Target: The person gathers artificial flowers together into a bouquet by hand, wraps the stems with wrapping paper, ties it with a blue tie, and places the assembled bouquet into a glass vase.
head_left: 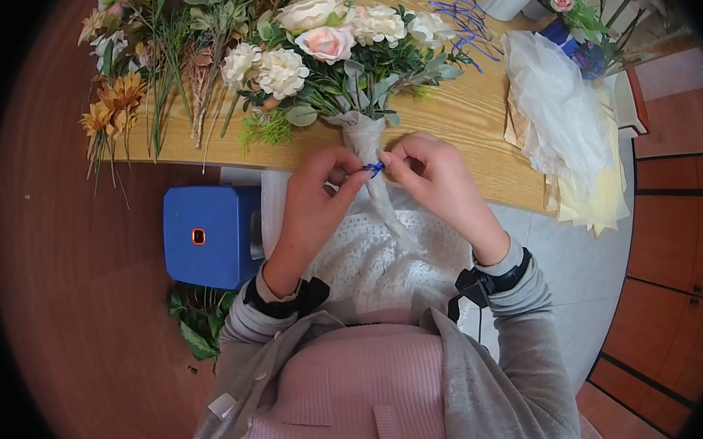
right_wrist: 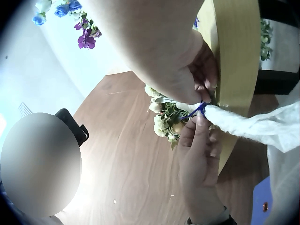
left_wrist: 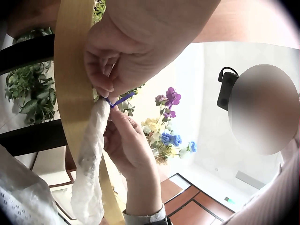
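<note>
A bouquet of cream and pink roses [head_left: 329, 44] lies over the table edge. Its stems are bound in a white paper wrap [head_left: 362, 134], whose twisted tail hangs toward the lap. Around the wrap's narrow part runs a blue ribbon [head_left: 374, 169], looped or knotted there. My left hand [head_left: 317, 185] pinches the ribbon from the left side, thumb against fingertips. From the right, my right hand [head_left: 437, 174] pinches it close to the knot. In the left wrist view a ribbon end [left_wrist: 123, 99] sticks out between the two hands.
Loose flower stems [head_left: 172, 110] lie at the table's left, with orange flowers [head_left: 119, 101] beside them. Several blue ribbons [head_left: 468, 23] lie at the back. White and yellow wrapping sheets [head_left: 559, 118] hang over the right edge. A blue box [head_left: 208, 238] stands below the table edge.
</note>
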A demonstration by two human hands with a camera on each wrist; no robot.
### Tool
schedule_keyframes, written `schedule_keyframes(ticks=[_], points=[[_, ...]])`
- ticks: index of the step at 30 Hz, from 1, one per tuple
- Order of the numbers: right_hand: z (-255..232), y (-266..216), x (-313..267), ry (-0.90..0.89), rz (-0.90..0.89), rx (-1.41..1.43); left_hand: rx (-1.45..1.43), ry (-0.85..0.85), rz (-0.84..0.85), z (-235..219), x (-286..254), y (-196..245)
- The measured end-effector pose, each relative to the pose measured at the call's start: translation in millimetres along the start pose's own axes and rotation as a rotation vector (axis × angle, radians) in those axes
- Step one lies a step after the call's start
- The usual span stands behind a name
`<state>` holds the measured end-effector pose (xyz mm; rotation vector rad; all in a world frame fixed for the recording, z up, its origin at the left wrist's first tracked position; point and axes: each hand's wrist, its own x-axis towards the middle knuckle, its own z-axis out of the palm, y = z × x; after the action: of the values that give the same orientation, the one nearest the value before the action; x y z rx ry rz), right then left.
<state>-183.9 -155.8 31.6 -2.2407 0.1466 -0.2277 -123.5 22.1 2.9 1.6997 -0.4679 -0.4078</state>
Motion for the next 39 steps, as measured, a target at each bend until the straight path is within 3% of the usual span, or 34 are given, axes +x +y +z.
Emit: schedule_keyframes(ticks=[6, 9, 14, 20, 31, 39], points=[[-1.4, 1.3, -0.6, -0.025, -0.002, 0.091, 0.021, 0.001, 0.007, -0.1, 0.3, -4.8], [-3.7, 0.0, -0.7, -0.090, 0.123, 0.115, 0.017, 0.001, 0.006, -0.5, -0.2, -3.3], [3.2, 13.4, -2.4, -0.042, 0.052, 0.420, -0.020, 0.019, 0.013, -0.3, -0.4, -7.3], [-0.4, 13.6, -3.1, -0.070, 0.033, 0.252, 0.089, -0.030, 0.083, -2.2, -0.5, -3.8], [-1.6, 4.4, -7.7, -0.054, 0.044, 0.185, 0.095, 0.020, 0.015, 0.9, -5.8, -5.5], [-2.3, 3.3, -8.3, -0.076, 0.059, 0.195, 0.116, 0.033, 0.085, -3.8, -4.1, 8.3]])
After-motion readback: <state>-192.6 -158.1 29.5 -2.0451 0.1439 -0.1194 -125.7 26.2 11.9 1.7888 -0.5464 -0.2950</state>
